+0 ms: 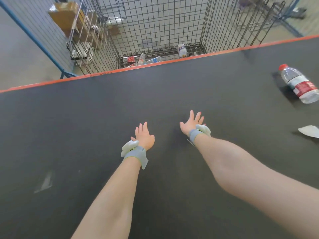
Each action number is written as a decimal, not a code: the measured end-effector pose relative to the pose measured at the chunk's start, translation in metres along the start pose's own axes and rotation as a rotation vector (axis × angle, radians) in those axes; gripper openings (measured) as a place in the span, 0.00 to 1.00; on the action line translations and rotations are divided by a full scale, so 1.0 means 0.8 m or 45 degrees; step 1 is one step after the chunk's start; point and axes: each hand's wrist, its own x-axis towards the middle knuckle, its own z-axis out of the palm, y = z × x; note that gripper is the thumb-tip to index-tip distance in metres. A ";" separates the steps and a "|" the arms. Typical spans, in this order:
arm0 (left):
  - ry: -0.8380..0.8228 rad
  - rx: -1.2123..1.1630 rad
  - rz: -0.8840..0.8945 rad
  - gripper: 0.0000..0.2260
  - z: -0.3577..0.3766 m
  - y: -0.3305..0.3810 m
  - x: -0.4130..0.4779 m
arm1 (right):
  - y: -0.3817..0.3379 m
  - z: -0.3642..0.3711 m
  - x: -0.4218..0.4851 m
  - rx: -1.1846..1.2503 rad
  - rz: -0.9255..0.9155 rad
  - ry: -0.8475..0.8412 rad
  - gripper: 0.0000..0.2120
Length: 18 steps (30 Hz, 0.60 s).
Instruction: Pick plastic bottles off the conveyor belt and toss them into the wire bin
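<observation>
A clear plastic bottle [299, 83] with a red cap and red label lies on its side on the dark conveyor belt [120, 104] at the far right. My left hand [144, 137] hovers over the belt's middle, fingers apart and empty. My right hand [192, 124] is beside it, fingers spread and empty, well to the left of the bottle. Beyond the belt's orange edge stands the wire bin [205, 23]. Several bottles [138, 60] lie on its floor, and a white one [182, 50] stands upright there.
A white scrap of paper [309, 131] lies on the belt at the right edge. A pale smear [44, 182] marks the belt at the left. Left of the bin, a second wire cage [82, 31] holds cardboard boxes. Blue metal framing [34, 38] runs along the floor.
</observation>
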 end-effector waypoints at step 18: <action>-0.165 0.013 -0.299 0.32 0.044 -0.143 -0.181 | 0.071 0.102 -0.214 -0.576 -0.440 -0.527 0.38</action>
